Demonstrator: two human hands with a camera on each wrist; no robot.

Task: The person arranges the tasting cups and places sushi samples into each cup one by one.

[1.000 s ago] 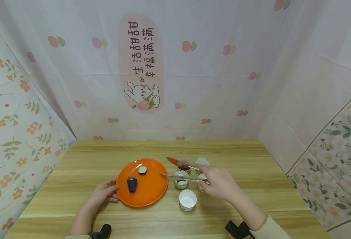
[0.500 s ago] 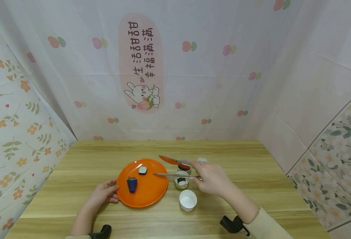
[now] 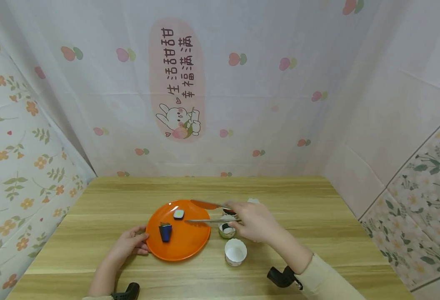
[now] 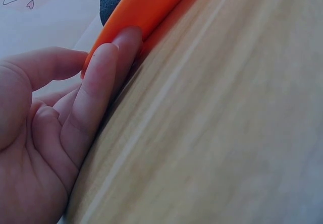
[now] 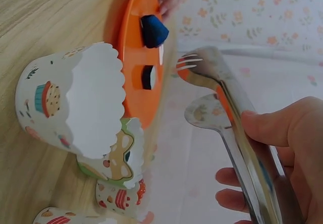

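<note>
Orange plate (image 3: 186, 243) lies on the wooden table (image 3: 306, 200), and the left hand (image 3: 131, 241) pinches its rim — some fingers are tucked under the edge. Shiny tongs (image 5: 255, 166) are gripped in the right hand (image 3: 257, 221), with their two ends spread apart over the plate. Beside the plate stand a white cup (image 5: 65, 118) and a green cup (image 5: 108, 166), near each other. On the plate sit a dark blue piece (image 3: 165, 232) and — just behind — a small sushi roll (image 3: 178, 214).

We find the left hand (image 3: 131, 240) in a pinch; the right hand (image 3: 255, 220), set further forward, grips between thumb and fingers; both forearms (image 3: 293, 251) slant inward.
</note>
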